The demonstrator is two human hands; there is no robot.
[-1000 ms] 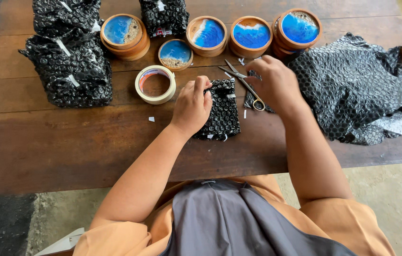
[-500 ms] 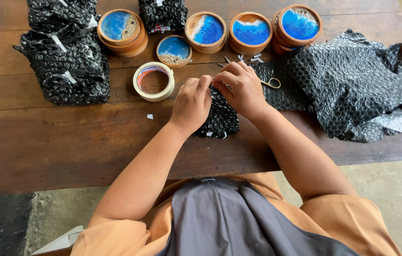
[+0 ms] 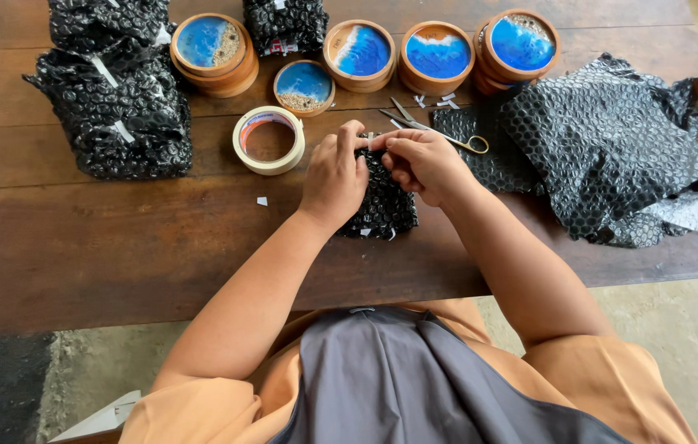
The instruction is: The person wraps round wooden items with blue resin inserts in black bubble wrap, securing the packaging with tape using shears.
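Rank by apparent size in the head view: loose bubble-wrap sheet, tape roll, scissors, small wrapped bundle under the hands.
1. Loose bubble-wrap sheet
2. Small wrapped bundle, partly hidden by hands
3. Scissors and tape roll: too alike to rank

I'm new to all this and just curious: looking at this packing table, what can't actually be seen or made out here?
- Contents of the small black bubble-wrap parcel: head view, hidden by its wrap and by the left hand and right hand.
- Contents of the big taped black bundles: wrapped; the top one is cut off by the upper edge.
- White scraps on the wooden table: too small to identify.
- Large loose black bubble-wrap sheet: runs off the right edge.
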